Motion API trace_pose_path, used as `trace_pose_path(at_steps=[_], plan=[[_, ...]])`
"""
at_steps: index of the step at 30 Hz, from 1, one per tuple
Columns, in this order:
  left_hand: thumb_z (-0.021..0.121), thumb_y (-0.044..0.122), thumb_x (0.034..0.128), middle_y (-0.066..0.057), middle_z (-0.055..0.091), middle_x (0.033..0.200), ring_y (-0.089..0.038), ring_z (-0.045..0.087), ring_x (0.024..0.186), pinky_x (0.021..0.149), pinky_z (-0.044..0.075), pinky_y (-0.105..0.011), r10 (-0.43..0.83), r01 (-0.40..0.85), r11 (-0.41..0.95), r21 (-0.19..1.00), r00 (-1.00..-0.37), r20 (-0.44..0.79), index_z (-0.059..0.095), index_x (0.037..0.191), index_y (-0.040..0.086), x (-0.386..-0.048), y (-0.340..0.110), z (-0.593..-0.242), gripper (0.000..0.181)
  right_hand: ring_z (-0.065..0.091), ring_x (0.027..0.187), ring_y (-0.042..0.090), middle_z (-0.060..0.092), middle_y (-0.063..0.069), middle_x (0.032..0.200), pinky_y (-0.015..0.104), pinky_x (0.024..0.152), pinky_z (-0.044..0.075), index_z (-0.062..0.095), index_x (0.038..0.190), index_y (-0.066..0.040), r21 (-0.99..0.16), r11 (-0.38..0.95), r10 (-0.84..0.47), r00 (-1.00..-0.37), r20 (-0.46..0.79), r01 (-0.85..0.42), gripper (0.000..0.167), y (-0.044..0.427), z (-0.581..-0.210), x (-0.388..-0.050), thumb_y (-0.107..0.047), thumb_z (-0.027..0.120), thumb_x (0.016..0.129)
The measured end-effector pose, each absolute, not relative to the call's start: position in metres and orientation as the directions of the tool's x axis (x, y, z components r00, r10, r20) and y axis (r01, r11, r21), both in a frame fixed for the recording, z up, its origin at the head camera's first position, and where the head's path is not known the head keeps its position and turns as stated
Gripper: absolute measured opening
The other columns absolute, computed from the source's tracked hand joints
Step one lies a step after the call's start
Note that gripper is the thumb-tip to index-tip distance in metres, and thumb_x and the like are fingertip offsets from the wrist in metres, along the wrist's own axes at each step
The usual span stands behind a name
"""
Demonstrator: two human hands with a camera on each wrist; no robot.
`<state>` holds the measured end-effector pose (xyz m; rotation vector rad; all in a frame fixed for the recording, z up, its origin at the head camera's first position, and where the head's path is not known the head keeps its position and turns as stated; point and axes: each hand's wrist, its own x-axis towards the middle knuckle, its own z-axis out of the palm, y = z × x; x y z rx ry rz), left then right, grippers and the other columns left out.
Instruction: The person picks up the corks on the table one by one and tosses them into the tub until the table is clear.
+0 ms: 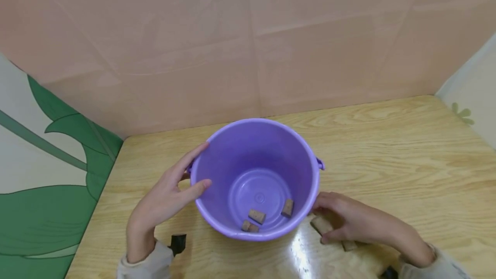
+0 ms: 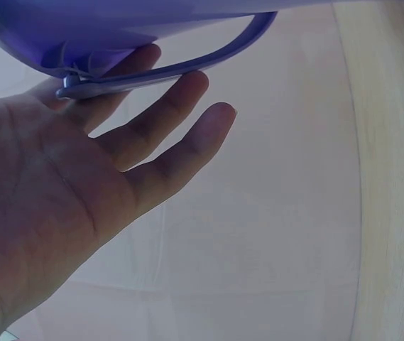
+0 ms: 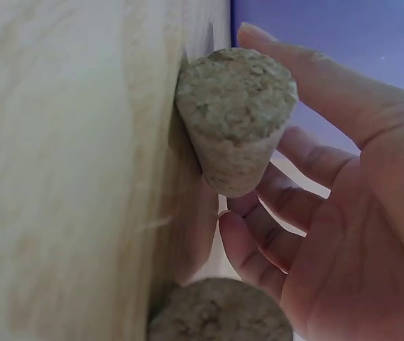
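Observation:
A purple bucket stands on the table, with cork stoppers lying on its floor. My left hand holds the bucket's left rim, thumb inside and fingers outside. In the left wrist view, these fingers spread below the bucket's handle. Beside the bucket's right side, my right hand is low over the table, its fingers loosely bent around a cork stopper. No firm pinch on it shows. Another cork stopper lies nearby, its round end partly cut off by the frame.
The wood-grain table meets a pinkish cloth backdrop at the back. At the left hangs a cloth with green leaves; a pale panel stands at the right.

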<state>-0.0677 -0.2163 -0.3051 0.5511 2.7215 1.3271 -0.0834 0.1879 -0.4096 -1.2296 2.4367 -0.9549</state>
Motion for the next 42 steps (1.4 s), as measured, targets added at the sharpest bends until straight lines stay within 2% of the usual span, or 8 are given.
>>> trace_pose_path(at_steps=[3,8,13,19,27,32,37,42], plan=[[0.065,0.021,0.096,-0.005,0.054,0.141,-0.019,0.06,0.111,0.096,0.052,-0.039,0.343,0.287,0.564,0.774,-0.934,0.096,0.03,0.156,0.03,-0.068,-0.216,-0.305,0.07,0.062,0.105,0.007,0.065,-0.015,0.115,0.036,0.092,0.054,0.062,0.124,-0.025,-0.649,0.435,-0.79,-0.611,0.058,-0.624,0.055,0.188,-0.41,-0.084,-0.04,0.083,0.075],[0.065,0.022,0.0962,-0.005,0.054,0.142,-0.02,0.06,0.112,0.096,0.052,-0.04,0.341,0.28,0.566,0.776,-0.936,0.089,0.03,0.156,0.03,-0.067,-0.216,-0.305,0.07,0.059,0.101,0.004,0.064,-0.017,0.109,0.031,0.087,0.053,0.064,0.113,-0.027,-0.651,0.415,-0.798,-0.598,0.076,-0.636,0.048,0.187,-0.412,-0.085,-0.031,0.087,0.071],[0.064,0.022,0.0963,-0.005,0.053,0.142,-0.02,0.06,0.113,0.096,0.052,-0.039,0.339,0.276,0.568,0.776,-0.937,0.085,0.03,0.156,0.031,-0.067,-0.217,-0.305,0.07,0.058,0.102,0.003,0.065,-0.016,0.111,0.03,0.087,0.054,0.065,0.112,-0.029,-0.658,0.41,-0.801,-0.594,0.072,-0.632,0.046,0.187,-0.413,-0.084,-0.022,0.086,0.072],[0.065,0.023,0.0964,-0.006,0.052,0.143,-0.023,0.06,0.115,0.096,0.052,-0.041,0.333,0.265,0.57,0.778,-0.94,0.076,0.03,0.156,0.031,-0.067,-0.217,-0.305,0.069,0.057,0.099,0.0,0.066,-0.016,0.11,0.027,0.083,0.054,0.065,0.112,-0.029,-0.664,0.4,-0.797,-0.597,0.087,-0.631,0.044,0.187,-0.413,-0.084,-0.023,0.086,0.074],[0.064,0.022,0.0964,-0.006,0.052,0.143,-0.022,0.06,0.114,0.095,0.053,-0.038,0.34,0.273,0.563,0.78,-0.937,0.082,0.03,0.156,0.03,-0.067,-0.218,-0.305,0.069,0.064,0.104,0.006,0.066,-0.021,0.11,0.036,0.091,0.055,0.064,0.115,-0.029,-0.594,0.505,-0.721,-0.685,0.109,-0.626,0.043,0.185,-0.404,-0.083,-0.038,0.083,0.078],[0.064,0.022,0.0964,-0.005,0.052,0.143,-0.021,0.06,0.114,0.095,0.052,-0.038,0.343,0.276,0.563,0.779,-0.936,0.084,0.03,0.156,0.03,-0.067,-0.217,-0.305,0.069,0.062,0.097,0.002,0.066,-0.02,0.104,0.033,0.085,0.056,0.064,0.109,-0.027,-0.585,0.52,-0.693,-0.708,0.138,-0.623,0.04,0.185,-0.399,-0.084,-0.032,0.085,0.075],[0.064,0.022,0.0963,-0.005,0.052,0.143,-0.021,0.06,0.113,0.095,0.052,-0.039,0.34,0.272,0.564,0.78,-0.937,0.081,0.03,0.156,0.031,-0.067,-0.217,-0.305,0.069,0.06,0.092,0.0,0.066,-0.019,0.102,0.028,0.077,0.057,0.064,0.108,-0.028,-0.582,0.488,-0.686,-0.698,0.205,-0.651,0.042,0.186,-0.396,-0.085,-0.022,0.087,0.073],[0.065,0.022,0.0964,-0.006,0.052,0.143,-0.023,0.059,0.115,0.094,0.053,-0.039,0.338,0.267,0.563,0.782,-0.938,0.076,0.03,0.156,0.031,-0.067,-0.217,-0.306,0.069,0.061,0.091,0.0,0.067,-0.018,0.104,0.027,0.076,0.057,0.063,0.114,-0.027,-0.58,0.459,-0.687,-0.683,0.249,-0.673,0.046,0.186,-0.394,-0.086,-0.023,0.086,0.075]])
